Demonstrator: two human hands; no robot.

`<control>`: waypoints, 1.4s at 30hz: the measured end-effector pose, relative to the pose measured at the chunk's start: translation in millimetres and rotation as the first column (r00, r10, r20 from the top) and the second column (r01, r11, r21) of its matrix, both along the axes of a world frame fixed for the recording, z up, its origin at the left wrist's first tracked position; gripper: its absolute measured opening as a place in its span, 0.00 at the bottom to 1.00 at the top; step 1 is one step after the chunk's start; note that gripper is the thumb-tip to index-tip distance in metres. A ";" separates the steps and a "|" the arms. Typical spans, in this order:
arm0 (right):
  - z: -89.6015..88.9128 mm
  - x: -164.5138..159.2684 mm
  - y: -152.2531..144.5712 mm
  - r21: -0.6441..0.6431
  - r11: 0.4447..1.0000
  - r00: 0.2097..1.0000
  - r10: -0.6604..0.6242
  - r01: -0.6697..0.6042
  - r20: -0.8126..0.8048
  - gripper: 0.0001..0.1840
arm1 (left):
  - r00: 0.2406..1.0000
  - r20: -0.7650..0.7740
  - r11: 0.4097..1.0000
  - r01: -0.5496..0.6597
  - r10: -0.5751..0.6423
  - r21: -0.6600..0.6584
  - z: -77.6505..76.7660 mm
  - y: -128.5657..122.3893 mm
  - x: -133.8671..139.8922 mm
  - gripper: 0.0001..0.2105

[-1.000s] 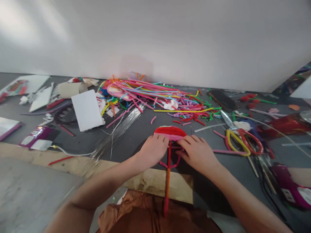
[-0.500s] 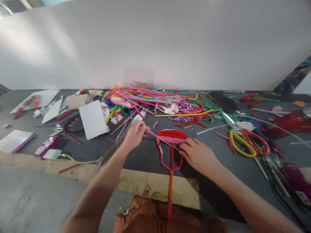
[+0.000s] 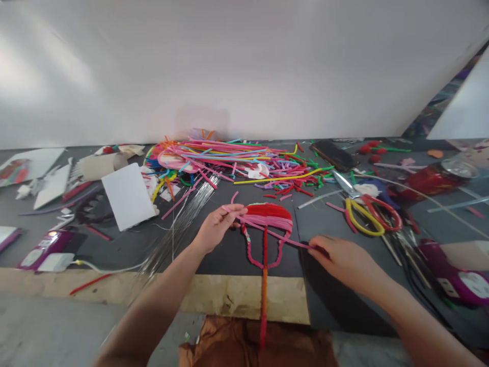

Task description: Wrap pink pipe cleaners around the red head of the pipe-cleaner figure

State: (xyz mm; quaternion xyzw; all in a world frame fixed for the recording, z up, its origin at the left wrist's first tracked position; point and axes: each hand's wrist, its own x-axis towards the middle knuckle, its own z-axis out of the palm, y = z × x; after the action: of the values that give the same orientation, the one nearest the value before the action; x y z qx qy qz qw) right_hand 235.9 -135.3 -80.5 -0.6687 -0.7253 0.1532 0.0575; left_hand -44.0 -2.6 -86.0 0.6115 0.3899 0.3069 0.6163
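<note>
In front of me lies a leaf-like frame (image 3: pixel 266 214) of bent pipe cleaners, its far part filled with red and pink rows, its near part an open loop. A red and orange stem (image 3: pixel 264 290) runs down from it past the table edge. Across the frame stretches a pink pipe cleaner (image 3: pixel 289 241). My left hand (image 3: pixel 220 224) pinches it at the frame's left edge, fingers closed. To the right of the frame, my right hand (image 3: pixel 336 255) pinches its other end between thumb and fingers.
A heap of colourful pipe cleaners (image 3: pixel 229 155) lies along the back wall. Scissors (image 3: pixel 364 214), a phone (image 3: pixel 334 155) and a red can (image 3: pixel 435 181) are on the right. A white card (image 3: pixel 129 196), thin wires (image 3: pixel 178 229) and a purple box (image 3: pixel 46 250) are on the left.
My right hand has moved right and nearer, away from the frame, drawing the pink pipe cleaner across it. My left hand has come in to the frame's left edge. The view has shifted right.
</note>
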 end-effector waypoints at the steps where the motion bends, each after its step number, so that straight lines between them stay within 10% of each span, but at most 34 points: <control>1: 0.8 0.8 2.4 -0.011 1.000 1.000 -0.012 0.012 -0.010 0.08 | 0.997 -0.080 0.997 0.019 -0.013 0.074 -0.1 -0.2 0.6 0.17; 6: 13.9 19.5 27.1 -0.082 0.987 0.938 -0.154 0.135 -0.311 0.11 | 0.959 -0.283 0.945 0.119 -0.030 0.305 -1.0 -0.6 1.1 0.18; 14: 10.6 16.7 51.6 -0.178 0.978 0.524 -0.206 0.105 -0.827 0.19 | 0.910 -0.405 0.753 0.325 -0.085 0.572 -9.8 4.7 -2.6 0.11; 21: -5.1 -19.1 65.4 0.153 0.988 0.902 0.080 -0.015 -0.424 0.09 | 0.899 -0.438 0.819 0.254 -0.003 0.514 -2.2 -3.0 1.2 0.14; 42: -14.7 -25.1 57.8 0.229 0.973 0.886 0.091 0.017 -0.454 0.10 | 0.881 -0.472 0.595 0.373 0.013 0.712 -9.7 -1.3 4.9 0.08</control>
State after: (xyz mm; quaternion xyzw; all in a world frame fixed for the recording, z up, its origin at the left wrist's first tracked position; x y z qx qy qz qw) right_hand 210.8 -77.6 -95.3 -0.5880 -0.7161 0.2254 0.3011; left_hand -39.1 -3.9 -95.6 0.9073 0.2751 0.2375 0.2117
